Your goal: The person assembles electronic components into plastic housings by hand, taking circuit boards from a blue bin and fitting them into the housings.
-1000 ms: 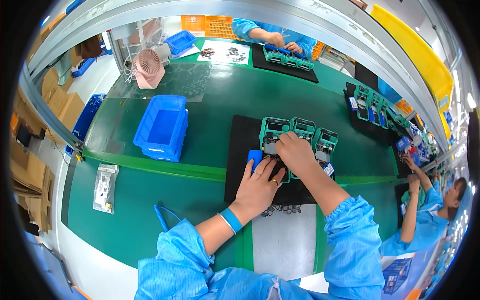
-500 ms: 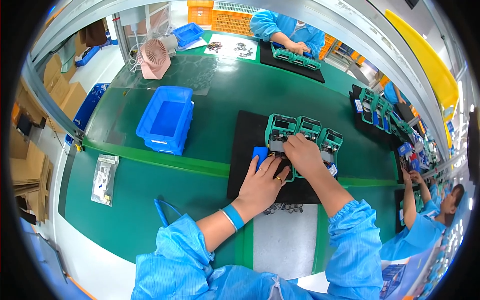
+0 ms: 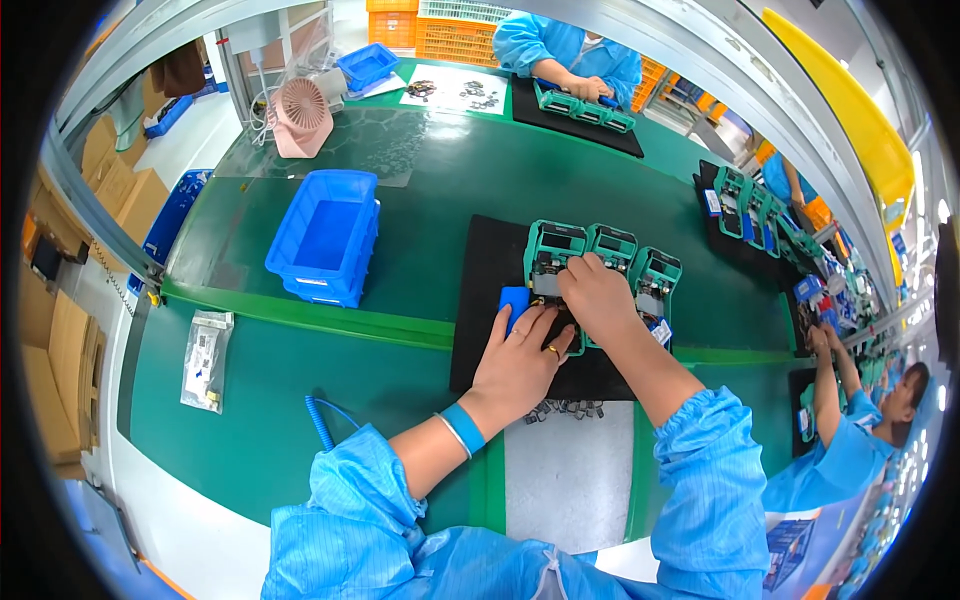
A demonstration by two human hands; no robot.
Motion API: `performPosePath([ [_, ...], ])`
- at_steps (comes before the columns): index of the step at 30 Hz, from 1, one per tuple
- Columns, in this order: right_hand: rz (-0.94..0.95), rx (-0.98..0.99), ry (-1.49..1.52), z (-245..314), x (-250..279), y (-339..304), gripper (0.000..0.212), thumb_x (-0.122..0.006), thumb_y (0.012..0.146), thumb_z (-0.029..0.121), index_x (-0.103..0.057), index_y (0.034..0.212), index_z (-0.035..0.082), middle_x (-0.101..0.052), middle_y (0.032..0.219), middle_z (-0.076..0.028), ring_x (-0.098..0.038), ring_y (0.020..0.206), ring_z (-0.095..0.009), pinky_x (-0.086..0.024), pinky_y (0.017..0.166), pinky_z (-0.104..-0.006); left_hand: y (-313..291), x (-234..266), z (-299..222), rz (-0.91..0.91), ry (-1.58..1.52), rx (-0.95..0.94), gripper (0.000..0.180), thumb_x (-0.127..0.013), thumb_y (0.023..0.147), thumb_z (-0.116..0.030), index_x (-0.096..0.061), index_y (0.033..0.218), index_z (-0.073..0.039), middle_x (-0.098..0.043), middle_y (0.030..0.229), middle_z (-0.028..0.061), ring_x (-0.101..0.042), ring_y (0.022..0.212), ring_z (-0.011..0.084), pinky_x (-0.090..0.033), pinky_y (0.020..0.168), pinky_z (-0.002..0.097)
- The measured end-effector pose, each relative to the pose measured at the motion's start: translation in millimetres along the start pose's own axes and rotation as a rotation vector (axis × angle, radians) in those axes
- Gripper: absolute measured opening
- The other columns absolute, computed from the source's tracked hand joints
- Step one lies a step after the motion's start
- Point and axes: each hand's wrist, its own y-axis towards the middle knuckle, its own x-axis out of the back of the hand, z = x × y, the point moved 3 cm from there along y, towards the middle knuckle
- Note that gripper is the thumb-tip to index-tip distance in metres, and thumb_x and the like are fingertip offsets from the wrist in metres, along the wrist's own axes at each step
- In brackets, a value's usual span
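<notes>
Three green device housings [image 3: 655, 285] with open electronics inside stand side by side on a black mat [image 3: 485, 275]. Over the near part of the leftmost housing [image 3: 556, 240] lies my left hand [image 3: 515, 365], its bent fingers gripping it. A blue rectangular block [image 3: 514, 305] sits against the outer fingers of that hand. My right hand [image 3: 597, 305] is closed, fingertips pinched together inside the same housing. What those fingertips hold is hidden. A blue-white label piece [image 3: 661, 333] shows at the near end of the rightmost housing.
Small dark parts [image 3: 565, 410] lie at the mat's near edge, by a grey sheet [image 3: 570, 480]. Left stand a blue bin [image 3: 325, 235], a plastic bag of parts [image 3: 207, 362] and a pink fan [image 3: 302, 115]. Co-workers [image 3: 570, 60] handle similar housings across and to the right.
The whole view has shifted slightly. Both hands stay at the leftmost housing, my right fingertips still pinched inside it.
</notes>
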Motion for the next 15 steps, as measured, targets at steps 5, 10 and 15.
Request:
performPosePath([
  [5, 0.019, 0.012, 0.071, -7.5, 3.8, 1.3, 0.011, -0.070, 0.070, 0.015, -0.065, 0.078, 0.009, -0.059, 0.083, -0.002, -0.060, 0.087, -0.021, -0.056, 0.060, -0.0319, 1.9, 2.7, -0.2, -0.003, -0.022, 0.009, 0.037, -0.068, 0.090, -0.023, -0.067, 0.125, -0.014, -0.055, 0.135, 0.0105, -0.043, 0.133, 0.0269, -0.031, 0.113, 0.0546],
  [10, 0.070, -0.019, 0.099, -9.4, 2.0, 5.7, 0.012, -0.070, 0.071, 0.015, -0.068, 0.081, 0.008, -0.065, 0.084, -0.004, -0.065, 0.086, -0.023, -0.057, 0.062, -0.0342, 3.6, 0.9, -0.5, -0.003, -0.007, 0.015, 0.036, -0.067, 0.091, -0.023, -0.067, 0.126, -0.015, -0.056, 0.134, 0.0093, -0.045, 0.132, 0.0276, -0.030, 0.112, 0.0547],
  [15, 0.076, -0.047, 0.141, -7.1, -5.3, 12.8, 0.011, -0.069, 0.073, 0.013, -0.068, 0.082, 0.008, -0.069, 0.082, -0.005, -0.067, 0.087, -0.023, -0.058, 0.065, -0.0355, 4.4, -0.3, -0.8, 0.007, 0.026, 0.022, 0.036, -0.066, 0.093, -0.025, -0.067, 0.127, -0.016, -0.055, 0.135, 0.0079, -0.045, 0.132, 0.0274, -0.031, 0.112, 0.0549],
])
